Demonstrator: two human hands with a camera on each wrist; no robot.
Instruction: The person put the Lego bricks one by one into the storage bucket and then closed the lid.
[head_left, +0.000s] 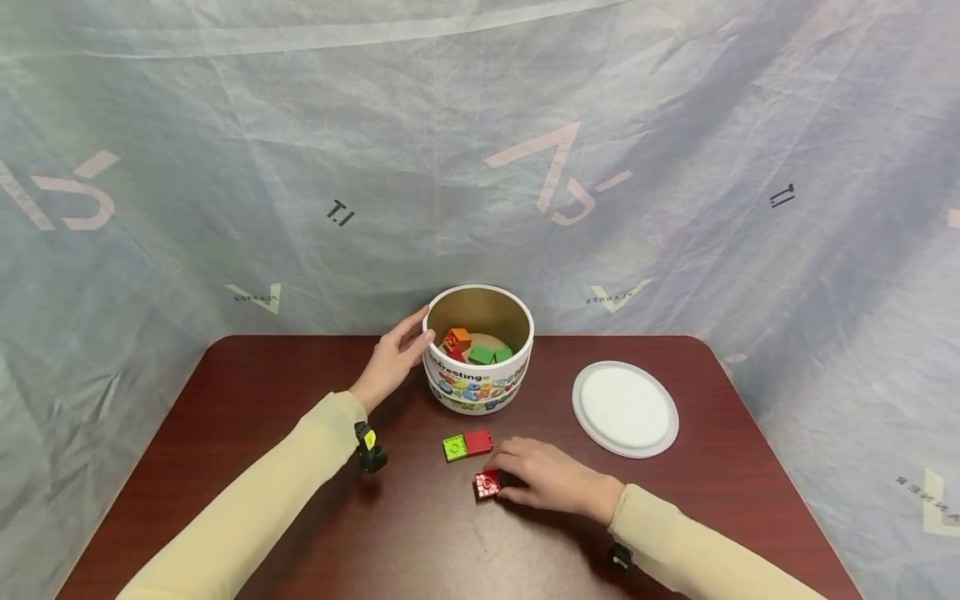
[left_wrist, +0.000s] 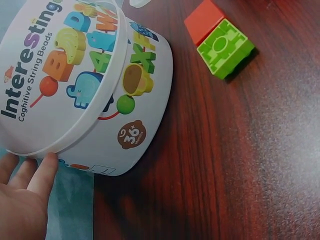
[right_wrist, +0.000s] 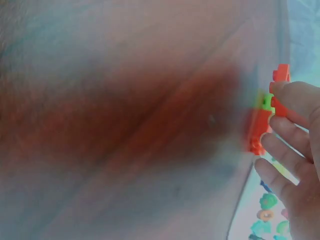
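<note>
A white round bucket (head_left: 480, 387) with colourful printed pictures stands open-topped at the back middle of the table. My left hand (head_left: 393, 354) touches its left side at the rim, fingers fairly straight; in the left wrist view the fingertips (left_wrist: 44, 175) rest just under the rim. Nearer the front, my right hand (head_left: 551, 477) pinches a red toy building block (head_left: 487, 484) between thumb and fingers, low over the table. The same block (right_wrist: 282, 74) appears in the right wrist view. Just beyond it lie a lime-green block (head_left: 454, 448) and another red block (head_left: 478, 442), side by side and touching.
Inside the bucket are orange (head_left: 457, 339) and green blocks (head_left: 483, 356), with some red showing. A round white lid (head_left: 626, 408) lies on the dark red-brown table (head_left: 300, 375) to the right. Grey printed cloth (head_left: 435, 167) hangs behind and at both sides.
</note>
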